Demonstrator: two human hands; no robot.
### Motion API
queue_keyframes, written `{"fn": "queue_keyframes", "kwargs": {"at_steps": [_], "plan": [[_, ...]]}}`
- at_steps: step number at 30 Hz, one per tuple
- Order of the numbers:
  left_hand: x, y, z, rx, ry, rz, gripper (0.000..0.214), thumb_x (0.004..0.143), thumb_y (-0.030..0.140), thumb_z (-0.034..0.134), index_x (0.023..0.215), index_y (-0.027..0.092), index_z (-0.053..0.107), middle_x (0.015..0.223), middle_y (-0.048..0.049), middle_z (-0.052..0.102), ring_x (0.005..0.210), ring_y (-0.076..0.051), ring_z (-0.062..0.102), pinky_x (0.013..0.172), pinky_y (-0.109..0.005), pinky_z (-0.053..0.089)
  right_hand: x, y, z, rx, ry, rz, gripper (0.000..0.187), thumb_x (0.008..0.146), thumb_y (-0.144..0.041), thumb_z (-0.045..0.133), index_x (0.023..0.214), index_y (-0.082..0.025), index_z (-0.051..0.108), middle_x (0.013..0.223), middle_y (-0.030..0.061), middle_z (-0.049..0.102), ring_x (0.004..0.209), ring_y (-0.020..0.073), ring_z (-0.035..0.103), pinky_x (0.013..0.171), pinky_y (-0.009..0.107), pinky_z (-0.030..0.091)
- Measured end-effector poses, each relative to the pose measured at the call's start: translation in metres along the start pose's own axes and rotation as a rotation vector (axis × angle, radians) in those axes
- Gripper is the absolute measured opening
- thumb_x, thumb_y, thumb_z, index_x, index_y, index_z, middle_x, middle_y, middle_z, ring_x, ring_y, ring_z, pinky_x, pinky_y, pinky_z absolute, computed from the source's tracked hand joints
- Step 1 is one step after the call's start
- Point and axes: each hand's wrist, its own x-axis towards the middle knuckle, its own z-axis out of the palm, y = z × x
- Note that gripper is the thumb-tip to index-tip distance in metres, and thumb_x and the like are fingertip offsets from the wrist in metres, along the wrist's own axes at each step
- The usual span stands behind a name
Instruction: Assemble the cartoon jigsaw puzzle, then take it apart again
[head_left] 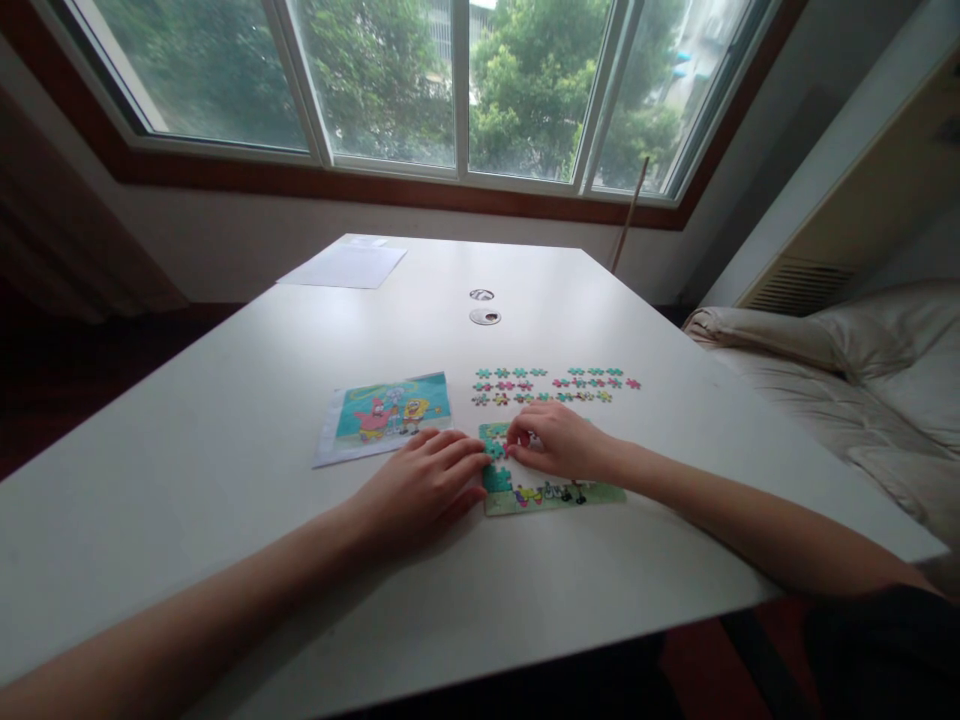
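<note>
A partly assembled jigsaw puzzle lies on the white table in front of me. My left hand lies flat with fingers stretched out, fingertips touching the puzzle's left edge. My right hand rests over the puzzle's upper part, fingers curled in a pinch on a small puzzle piece. Several loose puzzle pieces are laid out in rows just beyond the hands. A cartoon reference picture lies to the left of the puzzle.
A sheet of paper lies at the table's far left. Two round cable holes sit mid-table. A stick leans by the window. A beige sofa stands to the right of the table.
</note>
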Motion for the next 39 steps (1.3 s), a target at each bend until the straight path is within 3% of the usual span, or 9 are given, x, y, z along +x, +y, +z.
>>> {"fn": "queue_keyframes", "kwargs": {"at_steps": [11,39], "plan": [[0.000,-0.002,0.001,-0.007,-0.026,-0.005,0.025,0.092,0.028,0.041,0.111,0.017,0.054,0.113,-0.0080,0.060,0.105,-0.023,0.052,0.089,-0.041,0.039,-0.017,0.013,-0.007,-0.031,0.018,0.093,0.008,0.081,-0.021,0.054,0.078,-0.016,0.059,0.074,0.0030,0.061,0.070,0.0136,0.054,0.070,0.026,0.039],[0.001,-0.001,-0.001,-0.009,-0.030,-0.010,0.025,0.092,0.028,0.040,0.110,0.017,0.054,0.112,-0.0084,0.060,0.105,-0.023,0.052,0.089,-0.040,0.038,-0.011,0.007,-0.004,-0.125,0.000,0.021,0.015,0.087,-0.025,0.050,0.081,-0.016,0.059,0.080,0.0044,0.064,0.075,0.0148,0.055,0.072,0.027,0.036]]}}
